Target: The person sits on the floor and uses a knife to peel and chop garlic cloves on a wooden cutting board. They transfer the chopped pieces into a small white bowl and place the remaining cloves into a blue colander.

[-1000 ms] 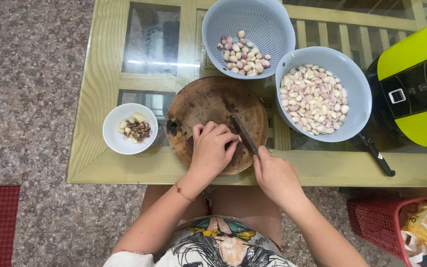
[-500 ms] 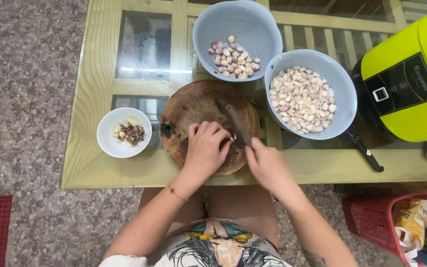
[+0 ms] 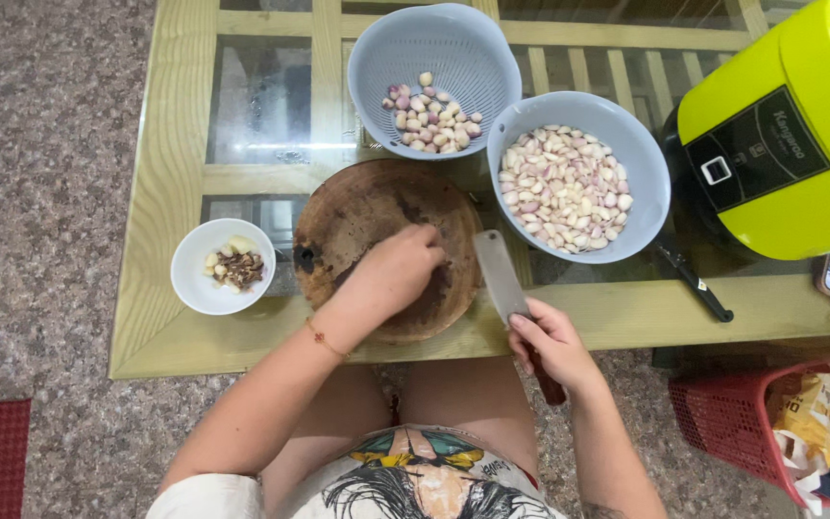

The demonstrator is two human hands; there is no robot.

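1. The left hand [image 3: 403, 271] rests with curled fingers on the round wooden chopping board [image 3: 357, 216] at the frame's centre; whether it grips anything cannot be told.
2. The right hand [image 3: 551, 343], lower right of centre, grasps the handle of a cleaver [image 3: 500, 274], its blade lying just off the board's right edge.
3. A grey colander [image 3: 453, 48] of unpeeled cloves sits above the board.
4. A grey bowl [image 3: 641, 159] of peeled cloves stands to the right.
5. A small white bowl [image 3: 194, 284] of scraps sits at the left.
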